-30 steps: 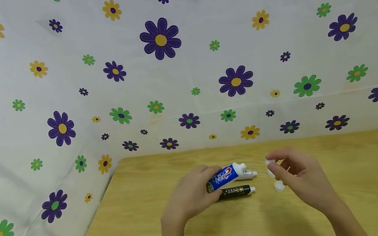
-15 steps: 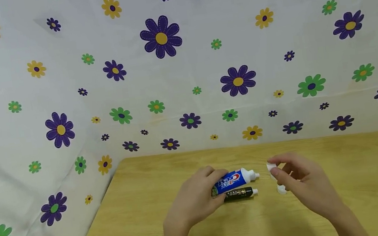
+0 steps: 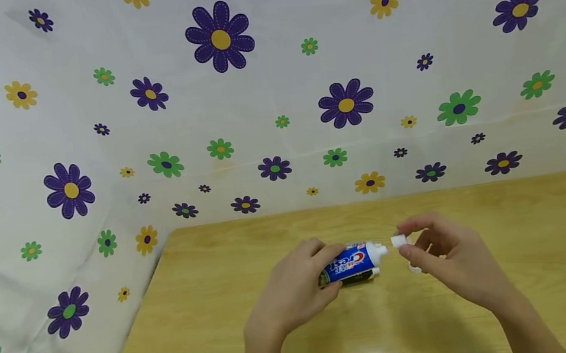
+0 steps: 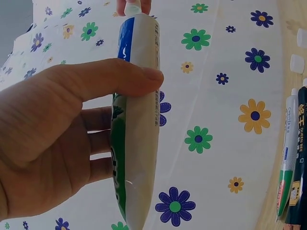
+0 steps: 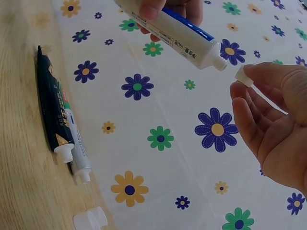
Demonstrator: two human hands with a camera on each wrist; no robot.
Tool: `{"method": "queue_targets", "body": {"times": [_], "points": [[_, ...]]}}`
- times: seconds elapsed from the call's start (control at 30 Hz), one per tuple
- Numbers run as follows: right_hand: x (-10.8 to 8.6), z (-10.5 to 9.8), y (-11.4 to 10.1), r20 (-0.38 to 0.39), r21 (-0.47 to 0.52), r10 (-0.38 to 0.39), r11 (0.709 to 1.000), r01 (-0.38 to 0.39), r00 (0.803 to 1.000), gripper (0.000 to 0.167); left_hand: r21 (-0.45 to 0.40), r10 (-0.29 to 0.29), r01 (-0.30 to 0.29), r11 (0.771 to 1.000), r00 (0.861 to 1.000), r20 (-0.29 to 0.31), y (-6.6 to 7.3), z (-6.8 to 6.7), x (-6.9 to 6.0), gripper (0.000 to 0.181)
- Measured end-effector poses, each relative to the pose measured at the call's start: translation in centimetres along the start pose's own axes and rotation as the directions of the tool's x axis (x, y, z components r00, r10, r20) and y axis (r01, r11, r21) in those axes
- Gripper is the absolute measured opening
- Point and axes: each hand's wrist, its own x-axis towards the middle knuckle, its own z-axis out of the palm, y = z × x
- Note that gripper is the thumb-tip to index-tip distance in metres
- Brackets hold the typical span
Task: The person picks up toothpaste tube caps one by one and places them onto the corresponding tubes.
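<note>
My left hand (image 3: pixel 297 288) grips a blue and white Crest toothpaste tube (image 3: pixel 350 260) above the table, thumb on one side and fingers on the other. Its bare white nozzle (image 5: pixel 219 63) points right. My right hand (image 3: pixel 451 253) pinches a small white cap (image 3: pixel 399 241) between thumb and index finger. In the right wrist view, a short gap separates the cap (image 5: pixel 243 76) from the nozzle. Beneath the held tube lies a black toothpaste tube (image 3: pixel 363 276), uncapped and partly covered in the head view. A slimmer white and green tube (image 5: pixel 76 139) lies beside it.
Two loose white caps stand on the wooden table (image 3: pixel 198 307); one cap (image 4: pixel 297 63) shows plainly in the left wrist view. A white flowered cloth (image 3: pixel 270 82) hangs behind the table and along its left side.
The Crest tube has swung from tilted upward to nearly level, its nozzle moving right. The right hand's cap has come slightly left, so nozzle and cap are closer. The head view has shifted a little.
</note>
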Motion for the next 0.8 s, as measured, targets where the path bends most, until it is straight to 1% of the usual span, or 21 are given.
{"method": "queue_targets", "body": {"times": [0.17, 0.33, 0.5, 0.67, 0.8], "points": [[0.33, -0.05, -0.10, 0.031, -0.010, 0.016, 1.000, -0.015, 0.999, 0.031, 0.005, 0.002, -0.002, 1.000, 1.000, -0.015, 0.10, -0.23, 0.20, 0.047], [0.33, 0.33, 0.10, 0.071, 0.002, 0.039, 0.999, -0.039, 0.997, 0.027, 0.007, -0.007, 0.007, 1.000, 1.000, -0.003, 0.17, -0.43, 0.05, 0.047], [0.24, 0.46, 0.21, 0.068, 0.015, 0.035, 0.999, -0.036, 0.997, 0.027, 0.006, -0.004, 0.004, 1.000, 1.000, 0.000, 0.29, -0.59, 0.05, 0.047], [-0.04, 0.55, 0.26, 0.072, 0.034, 0.052, 0.998, -0.054, 0.996, 0.029, 0.009, -0.014, 0.014, 1.000, 1.000, 0.019, 0.41, -0.51, -0.07, 0.047], [-0.19, 0.71, 0.27, 0.072, 0.031, 0.052, 0.998, -0.055, 0.996, 0.030, 0.013, -0.022, 0.021, 1.000, 0.999, 0.031, 0.49, -0.37, -0.13, 0.047]]}}
